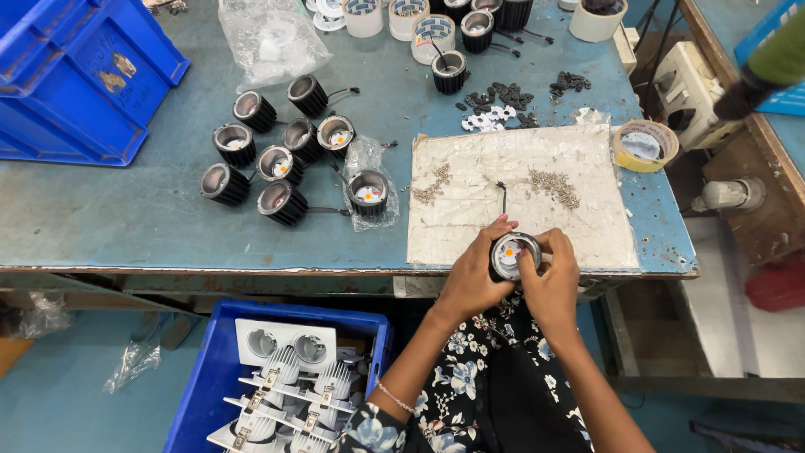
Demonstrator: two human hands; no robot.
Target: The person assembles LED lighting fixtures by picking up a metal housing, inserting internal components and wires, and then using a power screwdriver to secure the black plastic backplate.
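Observation:
My left hand (471,278) and my right hand (553,281) together grip one black finned round lamp housing (510,254) at the table's front edge. Its open face points up, showing a shiny reflector with an orange spot inside. A thin black wire (503,198) runs from it up over the worn white mat (470,218). Fingers of both hands curl over the housing's rim. Two piles of small screws (555,186) lie on the mat just beyond my hands.
Several similar black housings (272,164) cluster on the blue table (126,210) at left. A blue crate (75,75) stands far left, and another blue crate (210,369) of white fittings sits on the floor. A tape roll (644,144) lies at right.

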